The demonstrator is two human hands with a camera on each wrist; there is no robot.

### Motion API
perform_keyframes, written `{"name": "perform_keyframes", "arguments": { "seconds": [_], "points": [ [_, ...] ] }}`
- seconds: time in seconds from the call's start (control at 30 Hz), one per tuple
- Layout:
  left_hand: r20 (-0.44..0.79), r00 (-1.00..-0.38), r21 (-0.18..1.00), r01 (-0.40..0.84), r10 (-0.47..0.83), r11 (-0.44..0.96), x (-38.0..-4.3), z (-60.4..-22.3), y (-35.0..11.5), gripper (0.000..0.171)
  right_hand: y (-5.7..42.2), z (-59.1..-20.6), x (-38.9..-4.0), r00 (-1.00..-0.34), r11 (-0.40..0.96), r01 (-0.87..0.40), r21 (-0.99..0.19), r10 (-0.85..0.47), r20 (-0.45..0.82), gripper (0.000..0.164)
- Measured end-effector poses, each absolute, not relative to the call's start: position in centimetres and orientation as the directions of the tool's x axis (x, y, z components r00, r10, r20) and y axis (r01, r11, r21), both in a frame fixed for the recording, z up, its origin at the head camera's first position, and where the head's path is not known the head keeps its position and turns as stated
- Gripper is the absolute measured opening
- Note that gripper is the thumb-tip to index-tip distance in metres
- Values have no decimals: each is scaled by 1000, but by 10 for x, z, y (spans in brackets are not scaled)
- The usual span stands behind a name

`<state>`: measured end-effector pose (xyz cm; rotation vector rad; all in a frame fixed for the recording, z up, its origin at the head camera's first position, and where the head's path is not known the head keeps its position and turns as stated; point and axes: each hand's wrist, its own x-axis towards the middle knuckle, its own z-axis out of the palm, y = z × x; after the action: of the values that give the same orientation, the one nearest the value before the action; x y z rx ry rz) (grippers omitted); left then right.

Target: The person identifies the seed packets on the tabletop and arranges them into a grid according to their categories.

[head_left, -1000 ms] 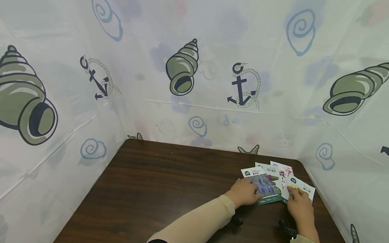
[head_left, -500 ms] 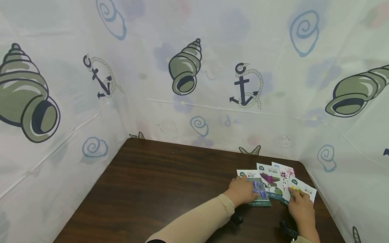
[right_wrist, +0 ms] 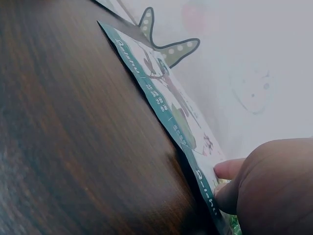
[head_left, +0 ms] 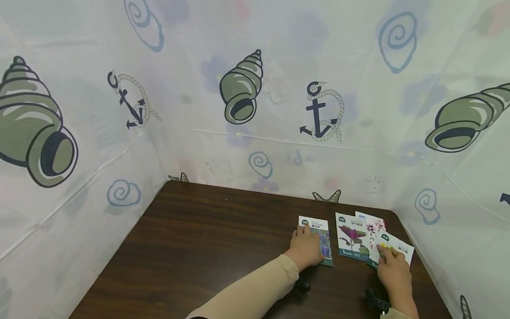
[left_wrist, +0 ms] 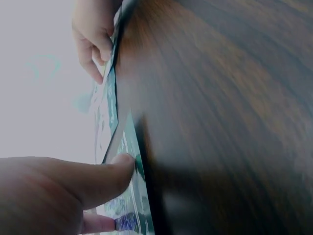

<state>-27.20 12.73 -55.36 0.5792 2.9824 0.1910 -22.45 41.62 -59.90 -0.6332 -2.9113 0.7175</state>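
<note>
My left hand lies over a seed packet with lavender flowers, fingertips pressing its face. In the left wrist view the thumb rests near the green edge of that lavender packet. To its right, apart from it, lies a packet with a purple flower. Partly under that one, farther back, is a pink-blossom packet. My right hand rests its fingertips on a yellow-flower packet, which overlaps its neighbours. The right wrist view shows the purple-flower packet flat, with the right hand beyond its near end.
The dark wooden table extends far to the left of the packets. A white cloth printed with shells and anchors hangs along the back and sides. A black band is on the right wrist.
My left hand has slid the lavender packet leftward, off the purple-flower packet, which now shows whole on its left side. The right hand has stayed on the yellow-flower packet.
</note>
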Motion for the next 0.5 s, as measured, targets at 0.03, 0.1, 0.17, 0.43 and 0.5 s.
{"name": "perform_keyframes", "arguments": {
  "seconds": [0.03,0.1,0.17,0.43,0.5],
  "points": [
    [-69,-925,138,362,374,922,-274,-556,126,71,416,-599,-225,-913,809,371,-457,408,-20,53],
    [-69,-924,137,363,375,921,-277,-558,122,74,416,-598,-225,-915,812,367,-455,403,-18,53],
    [-78,-921,150,367,381,918,-281,-560,118,76,415,-598,-225,-914,809,370,-457,406,-23,54],
    [-113,-915,236,354,388,905,-290,-564,106,73,415,-597,-223,-914,807,371,-459,405,-25,53],
    [-120,-916,257,343,382,903,-291,-565,102,76,416,-597,-224,-911,802,380,-462,410,-38,54]
  ]
}}
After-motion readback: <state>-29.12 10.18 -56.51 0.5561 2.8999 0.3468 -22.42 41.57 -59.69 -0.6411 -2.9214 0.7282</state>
